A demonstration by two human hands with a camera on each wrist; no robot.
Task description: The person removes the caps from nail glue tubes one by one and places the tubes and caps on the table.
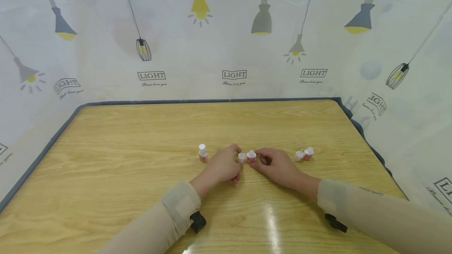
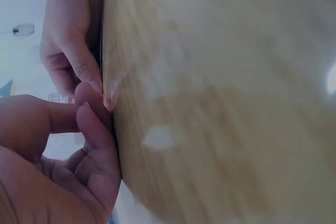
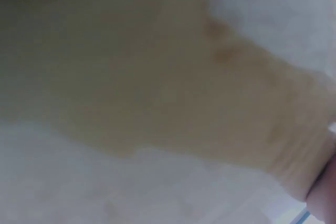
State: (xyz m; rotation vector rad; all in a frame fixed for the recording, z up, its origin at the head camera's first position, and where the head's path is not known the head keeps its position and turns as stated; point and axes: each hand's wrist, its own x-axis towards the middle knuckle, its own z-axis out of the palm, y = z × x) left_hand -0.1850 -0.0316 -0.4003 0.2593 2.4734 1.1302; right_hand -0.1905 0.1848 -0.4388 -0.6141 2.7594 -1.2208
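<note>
Near the middle of the table in the head view, my left hand pinches a small white cap between thumb and forefinger. Just right of the cap, an uncapped little white bottle with a red label stands upright. My right hand grips this bottle from its right side with thumb and forefinger. The left wrist view shows the left thumb close to the forefinger, mostly hiding the cap. The right wrist view is blurred and mainly shows a beige sleeve.
A capped bottle stands left of my left hand. Right of my right hand stand an open bottle and its loose white cap. The wooden table meets a wall sheet printed with lamps at the back.
</note>
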